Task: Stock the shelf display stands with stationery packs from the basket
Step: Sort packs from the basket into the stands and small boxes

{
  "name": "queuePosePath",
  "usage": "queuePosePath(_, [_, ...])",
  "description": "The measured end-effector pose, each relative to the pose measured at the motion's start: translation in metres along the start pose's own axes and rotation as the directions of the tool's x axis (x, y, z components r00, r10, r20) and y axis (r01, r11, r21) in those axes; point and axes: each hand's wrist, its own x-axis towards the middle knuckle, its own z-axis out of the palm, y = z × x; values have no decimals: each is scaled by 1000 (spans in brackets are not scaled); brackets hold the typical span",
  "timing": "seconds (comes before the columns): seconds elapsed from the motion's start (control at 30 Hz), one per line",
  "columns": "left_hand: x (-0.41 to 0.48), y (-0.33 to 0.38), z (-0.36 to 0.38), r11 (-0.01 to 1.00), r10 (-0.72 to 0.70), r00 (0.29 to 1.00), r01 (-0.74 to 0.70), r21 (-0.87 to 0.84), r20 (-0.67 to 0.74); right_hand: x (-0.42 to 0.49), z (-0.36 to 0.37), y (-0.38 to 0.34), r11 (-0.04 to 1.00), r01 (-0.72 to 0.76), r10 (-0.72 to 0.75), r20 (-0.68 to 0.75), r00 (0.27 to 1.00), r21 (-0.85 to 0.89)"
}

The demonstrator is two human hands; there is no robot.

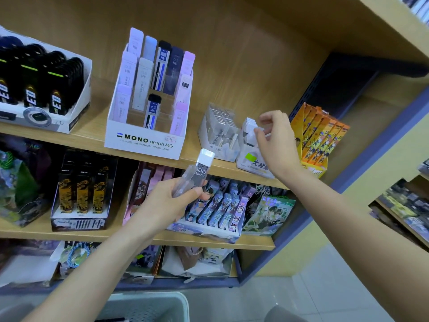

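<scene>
Now both hands are busy at the shelf

The left hand (167, 203) is in front of the lower shelf (255, 245) and grips a small bundle of clear lead cases (197, 173). Its fingers are curled round the lower part of the bundle, and the thumb lies across the front. The front case has a white cap and a grey label. It points up and a little to the right, toward the edge of the upper shelf (92, 140).

The right hand (276, 135) is higher and more to the right, at the top of a white stand (253, 159) with a green mark on its front. The thumb and the first fingers pinch a pale pack (258, 130) at the top opening of this stand, and the other fingers are curled above. I cannot tell if the pack is fully inside the stand or partly out.

Just left of the white stand is a second stand (219, 133) with clear cases in rows. Further left is the MONO display (144, 140) with tall cases in lilac, grey, black and pink, and at the far left a box of black cases (69, 122). Right of the right hand is an orange box (318, 140). The basket (148, 303), pale and with small holes, is at the bottom edge of the view, below the arms.
</scene>
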Motion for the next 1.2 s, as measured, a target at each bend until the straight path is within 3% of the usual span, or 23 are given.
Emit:
queuePosePath(0.1, [1, -2, -1, 1000, 2, 1000, -2, 11, 3, -21, 0, -22, 993, 3, -13, 85, 996, 116])
queuePosePath(0.27, [2, -4, 0, 999, 13, 1000, -14, 38, 27, -56, 8, -51, 959, -82, -33, 394, 919, 272])
queuePosePath(0.4, [0, -5, 0, 998, 19, 996, -24, 51, 92, -62, 11, -60, 887, -216, -2, 471, 882, 408])
queuePosePath(0.5, [0, -4, 0, 999, 26, 997, -28, 21, 70, -53, 0, -57, 864, -211, 14, 399, 917, 456])
queuePosePath(0.57, [2, -4, -1, 1000, 6, 999, -6, 4, 45, -40, -11, -48, 883, -152, 59, 215, 975, 445])
queuePosePath(0.67, [3, -4, 0, 999, -27, 999, 27, 24, 35, -19, -22, -24, 929, -99, 106, 0, 994, 356])
queuePosePath(0.87, [4, -3, 1, 995, -96, 994, 95, 6, 44, 1, -23, 6, 963, -89, 123, -120, 985, 253])
queuePosePath(1.07, [8, -4, 0, 979, -168, 986, 168, -113, 9, 14, -10, 13, 984, -91, 94, -12, 996, 155])
queuePosePath(1.2, [14, -9, 1, 973, -184, 982, 177, -149, -36, 20, -3, 16, 1000, -4, 5, 61, 998, -16])
